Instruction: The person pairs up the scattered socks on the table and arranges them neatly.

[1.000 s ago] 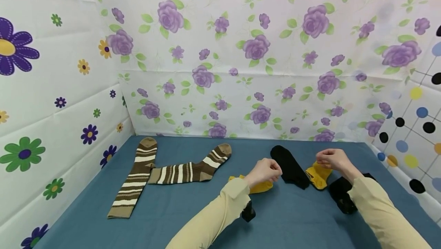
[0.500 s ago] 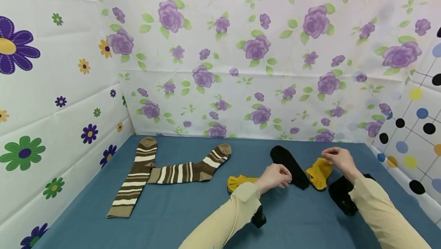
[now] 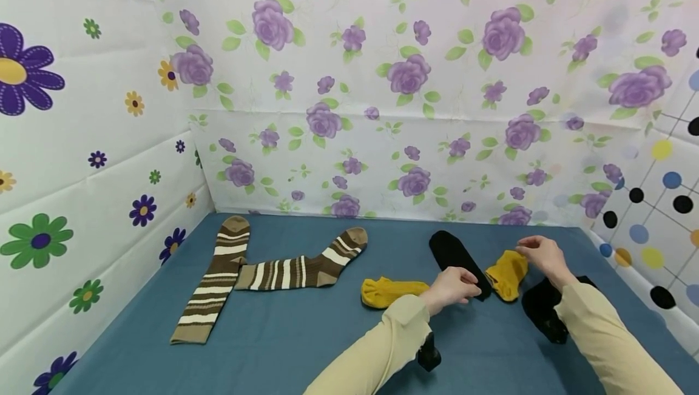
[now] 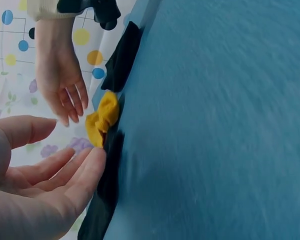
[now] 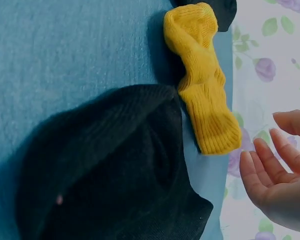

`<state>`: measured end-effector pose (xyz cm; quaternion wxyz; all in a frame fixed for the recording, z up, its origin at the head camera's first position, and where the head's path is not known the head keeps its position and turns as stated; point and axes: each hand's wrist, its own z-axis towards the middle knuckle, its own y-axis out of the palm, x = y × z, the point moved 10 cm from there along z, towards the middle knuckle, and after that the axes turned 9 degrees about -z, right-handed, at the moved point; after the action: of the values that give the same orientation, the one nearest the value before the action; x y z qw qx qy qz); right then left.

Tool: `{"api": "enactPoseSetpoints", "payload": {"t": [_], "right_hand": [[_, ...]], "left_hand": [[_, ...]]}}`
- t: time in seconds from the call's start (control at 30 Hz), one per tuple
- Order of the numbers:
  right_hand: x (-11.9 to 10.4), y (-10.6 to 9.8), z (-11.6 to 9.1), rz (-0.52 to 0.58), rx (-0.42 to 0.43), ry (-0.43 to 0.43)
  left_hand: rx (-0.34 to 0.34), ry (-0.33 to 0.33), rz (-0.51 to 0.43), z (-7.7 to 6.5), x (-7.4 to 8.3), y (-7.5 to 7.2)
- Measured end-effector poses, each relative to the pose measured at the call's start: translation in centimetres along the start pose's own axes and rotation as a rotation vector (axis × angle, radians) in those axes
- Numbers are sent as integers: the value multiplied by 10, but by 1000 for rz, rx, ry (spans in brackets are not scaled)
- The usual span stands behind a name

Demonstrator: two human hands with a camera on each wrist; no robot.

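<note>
My left hand point(image 3: 450, 289) hovers with loosely bent fingers beside a yellow sock point(image 3: 389, 292), its fingers overlapping the lower end of a long black sock point(image 3: 454, 255). In the left wrist view, nothing lies between the thumb and fingers of that hand point(image 4: 50, 185). Over on the right, my right hand point(image 3: 545, 258) is held above the table near the second yellow sock point(image 3: 508, 275). The right wrist view shows that hand point(image 5: 282, 175) relaxed and apart from the bunched yellow sock point(image 5: 205, 95). Another black sock point(image 5: 110, 170) lies nearest that camera, partly under my forearm in the head view.
Two brown-and-white striped socks point(image 3: 210, 283) lie at the left, one lengthwise and the other point(image 3: 295, 273) crosswise against it. Blue cloth point(image 3: 273, 346) covers the table. Flowered sheets point(image 3: 349, 140) rise behind and to the left; a dotted sheet point(image 3: 655, 219) stands at the right.
My left hand has moved right, away from the left yellow sock, which now shows almost whole. My right hand has shifted slightly right, uncovering more of the other yellow sock.
</note>
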<state>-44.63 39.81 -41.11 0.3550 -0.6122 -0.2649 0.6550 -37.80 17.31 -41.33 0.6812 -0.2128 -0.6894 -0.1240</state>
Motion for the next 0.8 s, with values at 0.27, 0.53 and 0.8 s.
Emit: {"api": "enactPoseSetpoints", "payload": {"t": [0.27, 0.53, 0.8], "right_hand": [[-18, 1, -10, -58, -27, -9], [-13, 5, -3, -104, -15, 2], [-6, 9, -1, -119, -33, 12]], "left_hand": [[44, 26, -3, 3, 2, 13], [62, 14, 48, 5, -3, 22], [84, -26, 32, 6, -8, 27]]}}
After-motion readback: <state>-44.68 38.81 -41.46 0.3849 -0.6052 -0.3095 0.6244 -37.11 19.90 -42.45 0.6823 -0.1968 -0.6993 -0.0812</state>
